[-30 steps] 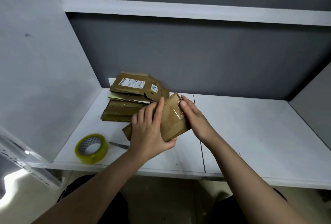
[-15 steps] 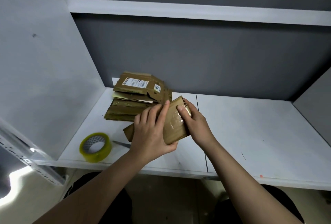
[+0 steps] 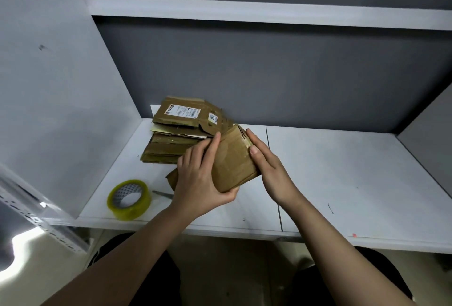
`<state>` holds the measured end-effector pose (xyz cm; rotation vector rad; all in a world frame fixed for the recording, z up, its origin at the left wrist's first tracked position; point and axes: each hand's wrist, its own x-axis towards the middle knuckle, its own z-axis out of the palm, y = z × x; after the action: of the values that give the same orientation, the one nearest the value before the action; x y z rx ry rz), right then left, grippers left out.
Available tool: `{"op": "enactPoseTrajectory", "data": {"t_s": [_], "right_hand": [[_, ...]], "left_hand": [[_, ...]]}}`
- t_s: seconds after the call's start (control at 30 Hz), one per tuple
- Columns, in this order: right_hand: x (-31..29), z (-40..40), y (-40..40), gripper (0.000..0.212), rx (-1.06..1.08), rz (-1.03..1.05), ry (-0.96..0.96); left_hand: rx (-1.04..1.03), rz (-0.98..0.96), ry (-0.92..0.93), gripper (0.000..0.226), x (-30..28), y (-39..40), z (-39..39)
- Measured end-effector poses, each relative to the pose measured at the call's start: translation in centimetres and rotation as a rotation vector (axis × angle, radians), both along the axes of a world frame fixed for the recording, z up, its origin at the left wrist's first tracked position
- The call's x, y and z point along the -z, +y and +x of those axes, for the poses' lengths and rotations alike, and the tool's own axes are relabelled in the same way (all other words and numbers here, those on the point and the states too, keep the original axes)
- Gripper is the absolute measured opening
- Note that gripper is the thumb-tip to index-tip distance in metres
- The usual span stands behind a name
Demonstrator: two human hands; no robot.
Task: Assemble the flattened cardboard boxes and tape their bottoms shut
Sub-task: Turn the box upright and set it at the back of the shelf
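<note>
Looks like a packing or storage bay, not a home; bare white surface point(image 3: 318, 171) boxed in by grey panels, with a white shelf point(image 3: 244, 12) above it; worn flattened cartons point(image 3: 176, 132) stacked at its back left corner; tape roll point(image 3: 129, 199) near its front left edge.

Bare forearms, no sleeves; dark trousers point(image 3: 146, 276) below.

Tape roll point(image 3: 129, 199) front-left on shelf point(image 3: 342, 183), cardboard stack point(image 3: 181, 132) behind, held box point(image 3: 232, 161) right of both.
</note>
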<state>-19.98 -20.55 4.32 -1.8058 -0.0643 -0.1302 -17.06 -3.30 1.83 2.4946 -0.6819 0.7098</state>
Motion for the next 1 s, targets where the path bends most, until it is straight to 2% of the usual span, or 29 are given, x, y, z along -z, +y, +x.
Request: {"op": "enactPoseTrajectory", "data": {"t_s": [0.2,0.33,0.47,0.53,0.63,0.7,0.77,0.9,1.0], "right_hand": [[-0.6,0.9,-0.7,0.054,-0.075,0.095,0.191],[0.3,2.9,-1.4,0.082,0.085,0.084,0.237],[0.2,4.1,-3.0,0.089,0.227,0.092,0.349],[0.0,4.3,-3.4,0.080,0.300,0.048,0.393],[0.0,3.8,-3.2,0.057,0.513,-0.032,0.279],[0.0,3.1,-2.8,0.052,0.608,-0.058,0.190],[0.4,2.4,-2.1,0.048,0.634,-0.111,0.122],[1.7,1.2,-0.7,0.037,0.641,-0.139,0.018],[2.8,0.4,0.4,0.040,0.663,-0.160,-0.084]], "left_hand": [[0.069,0.015,-0.068,0.102,-0.2,0.8,-0.3],[0.168,0.031,-0.164,0.100,-0.2,0.8,-1.5],[0.233,0.015,-0.219,0.101,-0.5,0.9,-2.3],[0.235,0.023,-0.197,0.103,-0.6,1.2,-2.2],[0.213,0.076,-0.117,0.106,-0.1,1.7,-1.2],[0.180,0.084,-0.014,0.112,0.4,1.8,-0.9],[0.152,-0.056,0.177,0.116,0.5,1.5,-1.0],[0.141,-0.595,0.604,0.100,-0.1,0.2,0.1],[-0.017,-0.966,1.008,0.113,-0.6,-0.1,0.8]]}}
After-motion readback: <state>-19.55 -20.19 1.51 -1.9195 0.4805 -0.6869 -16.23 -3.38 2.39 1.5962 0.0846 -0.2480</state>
